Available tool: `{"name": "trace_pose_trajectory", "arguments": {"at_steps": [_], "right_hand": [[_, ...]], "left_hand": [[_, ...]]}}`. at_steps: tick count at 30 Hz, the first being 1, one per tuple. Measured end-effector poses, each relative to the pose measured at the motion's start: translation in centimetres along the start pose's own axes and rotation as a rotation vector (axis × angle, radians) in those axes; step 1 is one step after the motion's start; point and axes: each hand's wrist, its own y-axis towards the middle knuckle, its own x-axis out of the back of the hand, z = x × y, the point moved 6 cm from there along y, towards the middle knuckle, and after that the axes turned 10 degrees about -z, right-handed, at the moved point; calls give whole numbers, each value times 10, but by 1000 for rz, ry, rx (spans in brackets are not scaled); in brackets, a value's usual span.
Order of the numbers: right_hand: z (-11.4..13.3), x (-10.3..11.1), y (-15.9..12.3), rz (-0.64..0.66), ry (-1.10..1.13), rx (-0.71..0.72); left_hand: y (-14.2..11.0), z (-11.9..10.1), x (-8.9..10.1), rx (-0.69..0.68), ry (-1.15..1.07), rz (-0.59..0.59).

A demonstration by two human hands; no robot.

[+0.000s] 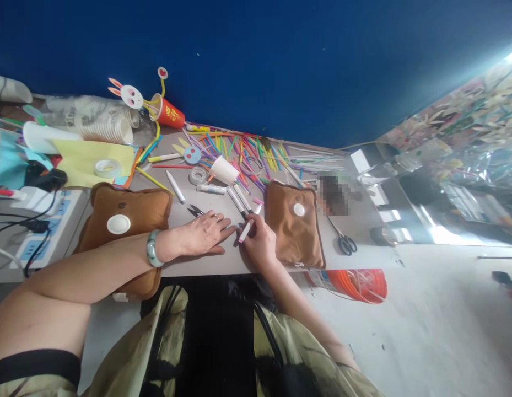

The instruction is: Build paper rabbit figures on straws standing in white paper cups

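Note:
My left hand (200, 234) lies palm down on the table with its fingers spread. It partly covers a small pair of dark scissors (195, 210). In the fingers of my right hand (260, 242) is a white marker (244, 231) with a pink end. Just beyond that hand, two white pens (236, 202) with dark bands lie side by side, and a small pink cap (258, 201) is close by. A white paper cup (224, 170) lies tipped over behind the pens. Left of it are a tape roll (198, 176) and another white marker (175, 186).
Brown hot-water bags flank my hands, one at left (131, 212) and one at right (297, 229). Coloured pipe cleaners (247, 151) spread along the blue wall. A red cup (170, 113) with a rabbit face, a power strip (43, 231), black-handled scissors (347, 245) and an orange bucket (363, 284) surround them.

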Motion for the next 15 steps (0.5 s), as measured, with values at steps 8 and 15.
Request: {"name": "trace_pose_trajectory", "arguments": {"at_steps": [8, 15], "right_hand": [[19, 23, -20, -34, -28, 377], [33, 21, -28, 116, -90, 642]], "left_hand": [[0, 0, -8, 10, -5, 19], [1, 4, 2, -4, -74, -34]]}}
